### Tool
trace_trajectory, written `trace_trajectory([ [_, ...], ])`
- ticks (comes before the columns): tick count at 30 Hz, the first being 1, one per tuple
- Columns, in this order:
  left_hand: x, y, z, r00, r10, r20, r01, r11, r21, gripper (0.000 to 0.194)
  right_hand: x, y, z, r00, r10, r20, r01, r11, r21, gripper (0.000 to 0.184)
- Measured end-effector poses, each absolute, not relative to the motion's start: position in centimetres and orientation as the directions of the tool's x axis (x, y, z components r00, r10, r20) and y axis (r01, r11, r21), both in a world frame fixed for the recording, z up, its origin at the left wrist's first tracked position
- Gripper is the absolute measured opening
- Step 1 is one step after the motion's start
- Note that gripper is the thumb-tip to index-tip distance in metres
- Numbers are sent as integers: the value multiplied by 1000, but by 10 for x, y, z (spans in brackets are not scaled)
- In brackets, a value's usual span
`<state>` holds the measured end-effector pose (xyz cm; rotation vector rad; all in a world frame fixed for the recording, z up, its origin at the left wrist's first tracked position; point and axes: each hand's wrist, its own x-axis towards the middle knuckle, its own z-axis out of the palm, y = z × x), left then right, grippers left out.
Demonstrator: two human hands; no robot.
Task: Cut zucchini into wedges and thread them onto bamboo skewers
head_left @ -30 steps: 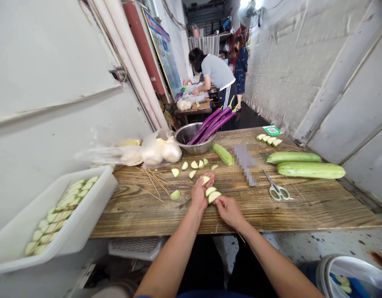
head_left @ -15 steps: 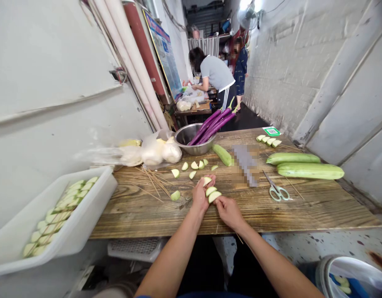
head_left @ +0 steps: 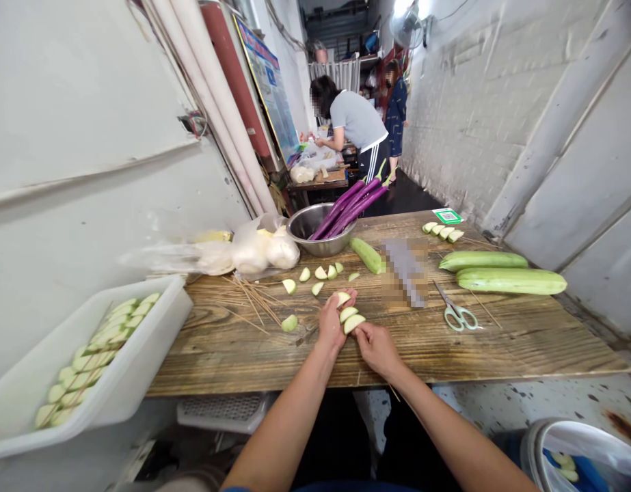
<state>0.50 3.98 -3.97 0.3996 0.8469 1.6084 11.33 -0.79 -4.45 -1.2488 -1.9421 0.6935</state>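
Note:
My left hand [head_left: 331,320], palm up and fingers curled, holds a pale green-edged zucchini slice [head_left: 342,298]. Two more half-round slices [head_left: 353,323] sit in a row just beside it, at the fingertips of my right hand [head_left: 377,348]. That hand is closed around a thin bamboo skewer [head_left: 394,392], whose end sticks out below the wrist. Fingers and slices hide most of the skewer, so how far it runs through them is not clear. Loose zucchini pieces [head_left: 320,272] lie beyond my hands, and one piece [head_left: 289,323] lies to their left.
Bare skewers [head_left: 248,298] lie left on the wooden table [head_left: 233,365]. A white tub [head_left: 164,342] holds skewered slices. Eggplants [head_left: 346,210] rest in a steel bowl [head_left: 307,225]. Scissors [head_left: 459,316] and whole zucchinis [head_left: 510,280] are right. A pixelated patch covers something. Two people stand behind.
Both hands and the slices keep almost the same position. The whole view has shifted very slightly.

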Motion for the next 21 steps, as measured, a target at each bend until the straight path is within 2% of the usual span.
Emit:
trace_trajectory([
  [13,8,38,-38,-237,952,-195,-690,-23,724,17,112,-6,-44,-276,923,269,531,380,-757,26],
  [21,10,36,-40,-217,969,-117,-701,-71,710,14,108,-3,-46,-258,928,269,538,370,-757,26],
])
